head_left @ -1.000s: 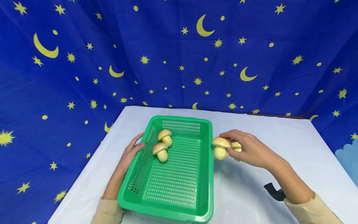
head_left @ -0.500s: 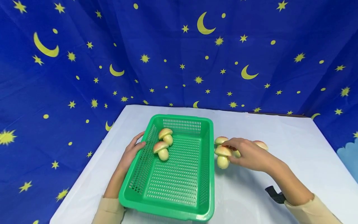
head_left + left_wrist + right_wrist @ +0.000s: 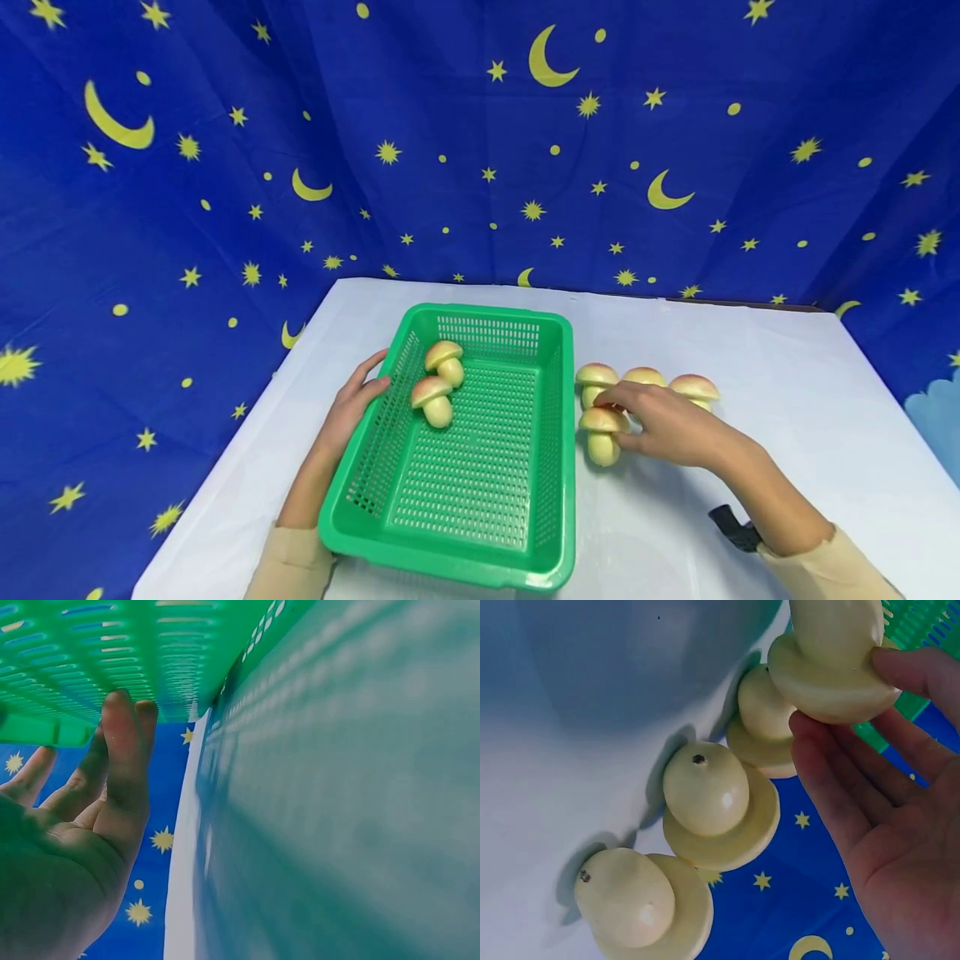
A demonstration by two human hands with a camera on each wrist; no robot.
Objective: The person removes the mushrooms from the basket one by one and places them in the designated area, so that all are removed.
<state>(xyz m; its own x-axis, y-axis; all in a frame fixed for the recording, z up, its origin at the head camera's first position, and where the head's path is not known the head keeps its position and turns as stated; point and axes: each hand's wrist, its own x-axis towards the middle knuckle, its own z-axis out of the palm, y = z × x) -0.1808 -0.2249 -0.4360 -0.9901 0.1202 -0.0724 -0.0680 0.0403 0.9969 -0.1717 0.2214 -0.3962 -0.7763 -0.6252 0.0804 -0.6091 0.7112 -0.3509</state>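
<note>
We count six mushrooms: two in the one green basket (image 3: pixel 442 562), lying by its left wall (image 3: pixel 437 412); three on the table right of it (image 3: pixel 693 387); one, the held mushroom (image 3: pixel 603 450), just beside the basket's right side, pinched by the right hand (image 3: pixel 671 423); the left hand (image 3: pixel 351 410) lies against the basket's left side, fingers nearly straight; the right wrist view adds dark spots on two stem ends; white table (image 3: pixel 780 367); blue star-and-moon cloth (image 3: pixel 450 100) behind.
</note>
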